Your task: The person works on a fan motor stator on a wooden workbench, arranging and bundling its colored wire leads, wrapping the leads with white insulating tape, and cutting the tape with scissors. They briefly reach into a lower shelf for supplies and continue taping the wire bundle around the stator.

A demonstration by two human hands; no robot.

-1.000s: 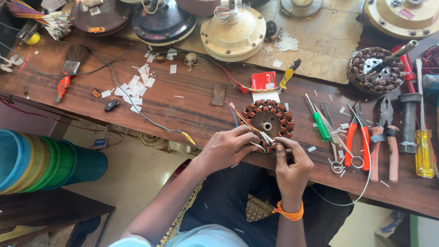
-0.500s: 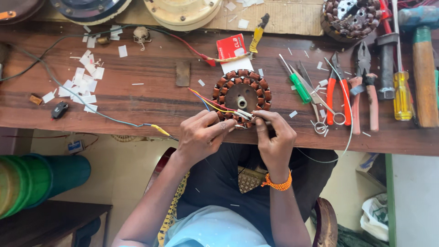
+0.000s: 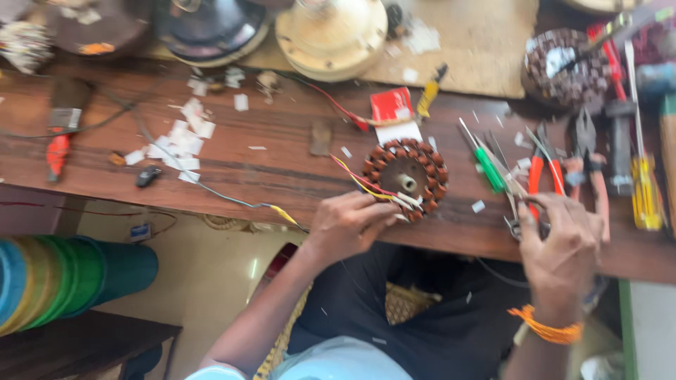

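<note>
Far left of the desk (image 3: 267, 176): one red-handled brush (image 3: 60, 141) and a scatter of white paper scraps (image 3: 183, 137), too blurred to count. Behind them stand three round motor housings, one brown (image 3: 77, 17), one dark (image 3: 211, 28), one cream (image 3: 331, 32).

Centre: the left hand (image 3: 348, 229) rests at the near edge, fingers pinched shut on the leads of the one copper-wound stator (image 3: 406, 179), which lies flat on the desk just beyond the fingertips. Half a second ago both hands met at these leads; the left has kept its place.

Right of centre: one green-handled screwdriver (image 3: 486, 165) lies beside the stator. The right hand (image 3: 560, 243) has left the stator and moved right to the scissors (image 3: 524, 218). Its grip is curled about their loops (whether fully closed on them I cannot tell, the frame being blurred). The change suggests a cutting tool is being fetched for the held leads.

Far right: one pair of red-handled pliers (image 3: 542, 165), one yellow-handled screwdriver (image 3: 644, 197), one second wound stator (image 3: 567, 67).
</note>
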